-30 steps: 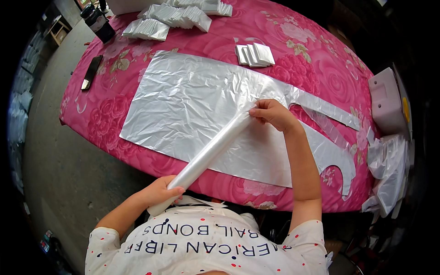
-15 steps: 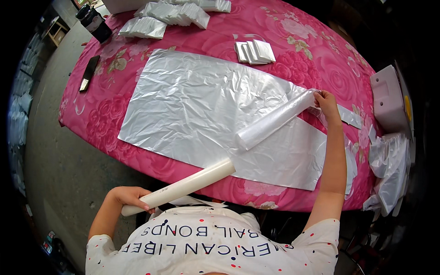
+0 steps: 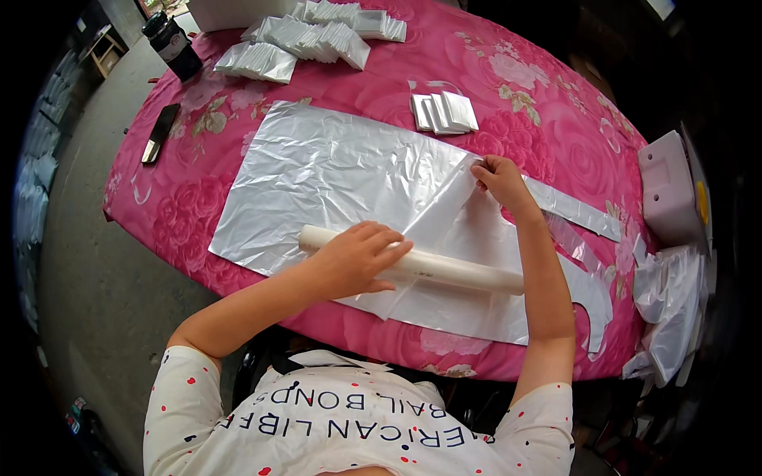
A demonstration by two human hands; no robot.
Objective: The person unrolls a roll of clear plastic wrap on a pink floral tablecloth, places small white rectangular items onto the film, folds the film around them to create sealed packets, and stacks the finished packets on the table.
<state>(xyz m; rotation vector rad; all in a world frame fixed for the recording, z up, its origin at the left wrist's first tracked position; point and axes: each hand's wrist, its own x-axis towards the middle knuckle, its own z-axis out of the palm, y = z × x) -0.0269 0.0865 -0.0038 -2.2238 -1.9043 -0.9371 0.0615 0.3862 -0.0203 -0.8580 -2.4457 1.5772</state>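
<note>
A large silvery plastic sheet [image 3: 317,166] lies wrinkled on the table, with its right part turned over in a smooth diagonal fold. My right hand [image 3: 502,178] pinches the fold's far edge between thumb and fingers. Across the sheet's near half rests a long cream tube [image 3: 460,274], slightly slanted. My left hand [image 3: 361,258] is over the tube's left part, fingers spread above it and thumb on the near side; whether it touches the tube is hard to see. Beyond the sheet sits a small stack of folded plastic packets [image 3: 444,113].
Pink floral cloth [image 3: 190,206] covers the table. Many folded packets [image 3: 309,36] are piled at the back beside a white box [image 3: 234,12]. A dark bottle [image 3: 172,49] and a phone [image 3: 161,133] lie left. Cut plastic strips [image 3: 583,214], a pale bin [image 3: 671,178] and loose bags [image 3: 667,309] are right.
My left hand has brought the tube from near my body onto the sheet and loosened its fingers. My right hand has moved left with the film, whose rolled part now lies as a flat fold.
</note>
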